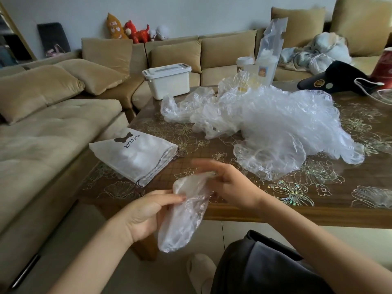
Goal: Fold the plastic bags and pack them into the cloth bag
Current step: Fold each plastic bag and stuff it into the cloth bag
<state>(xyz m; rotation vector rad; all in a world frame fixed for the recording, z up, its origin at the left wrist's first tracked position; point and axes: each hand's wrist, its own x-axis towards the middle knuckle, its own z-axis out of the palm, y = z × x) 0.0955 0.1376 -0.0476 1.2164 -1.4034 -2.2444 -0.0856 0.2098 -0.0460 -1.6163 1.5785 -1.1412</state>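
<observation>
A clear plastic bag [184, 211], gathered into a long narrow strip, hangs in front of the table's near edge. My left hand [146, 213] grips its middle from the left. My right hand [229, 185] pinches its top end, with the fingers blurred. The white cloth drawstring bag [133, 153], printed "POPULAR", lies flat on the table's near-left corner with its mouth toward me. It looks partly filled. A big heap of crumpled clear plastic bags [269, 124] covers the middle of the table.
The wooden table [318, 196] has a floral cover. A white lidded box [167, 80] stands at its far-left corner; cups and a tall clear package [267, 56] stand behind the heap. A black cap [335, 79] and a red cup [384, 64] lie far right. A beige sofa [46, 128] runs along the left.
</observation>
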